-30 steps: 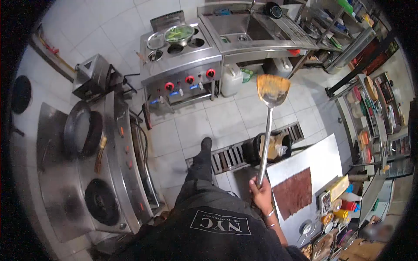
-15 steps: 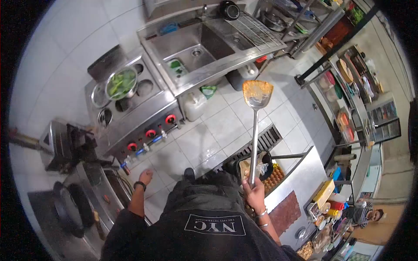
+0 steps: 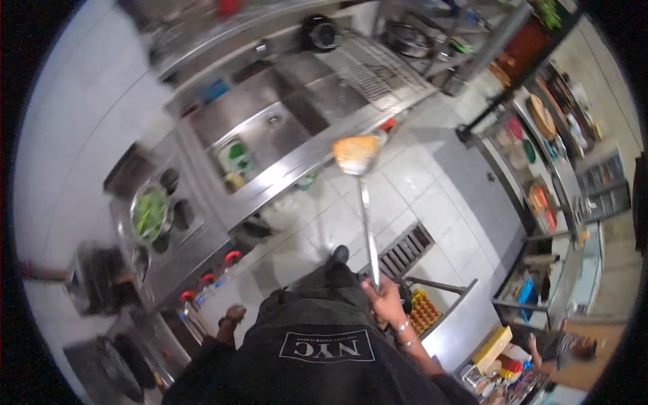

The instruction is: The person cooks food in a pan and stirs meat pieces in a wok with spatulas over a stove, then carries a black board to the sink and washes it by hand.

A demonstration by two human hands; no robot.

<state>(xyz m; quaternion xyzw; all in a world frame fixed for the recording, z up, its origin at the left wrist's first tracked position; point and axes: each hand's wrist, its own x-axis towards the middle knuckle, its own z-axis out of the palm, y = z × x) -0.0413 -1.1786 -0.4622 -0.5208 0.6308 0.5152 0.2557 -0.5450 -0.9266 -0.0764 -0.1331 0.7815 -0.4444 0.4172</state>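
Note:
My right hand is closed round the handle of a long metal spatula. The spatula points up and away from me, and its broad blade has an orange-brown coating, slightly blurred. Past the blade, to the left, lies the steel sink. My left hand hangs low on the left beside the stove front, away from the spatula. Its fingers are blurred and nothing can be made out in them.
A stove at left bears a bowl of greens. A floor grate lies ahead, with egg trays near my right hand. Shelves stand at right; another person is at lower right.
The view has moved closer to the sink. The spatula, still in my right hand, has shifted left. My left hand has come into view since the earliest frame. The brown sheet has left view.

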